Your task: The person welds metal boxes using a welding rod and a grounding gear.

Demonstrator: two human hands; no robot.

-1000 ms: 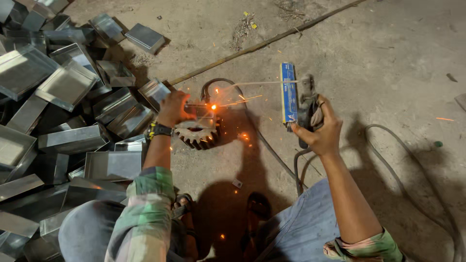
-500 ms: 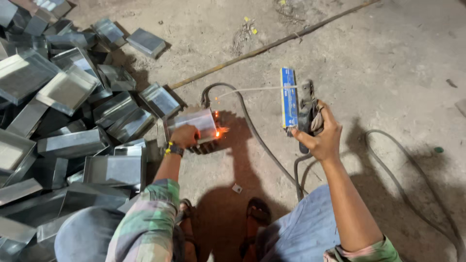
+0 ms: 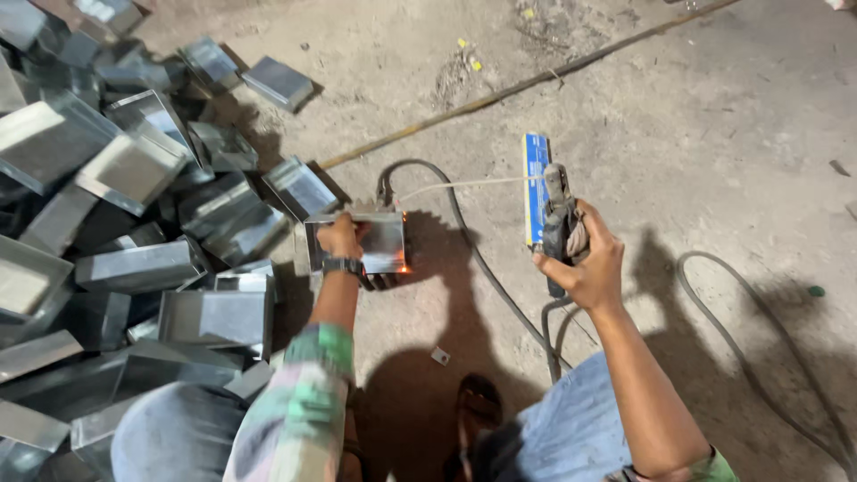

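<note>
Closest to the camera you've got the person's knees in blue jeans and a sandal planted on the concrete floor, with a tiny square metal scrap lying just ahead of it. The left hand, wristwatch on and plaid sleeve pushed back, has its grip wrapped over the near edge of a shiny sheet-metal box sitting on the floor, with a little orange glow at its lower right corner. Over on the right, the right hand has its grip closed tight around a welding electrode holder. A thin rod runs from the holder leftward to the top of the box. A black cable curls across the floor between both hands. Just beside the holder lies a flat blue packet. To the left there's a big heap of similar metal boxes, and further back a long rusty bar lies diagonally across the floor.
</note>
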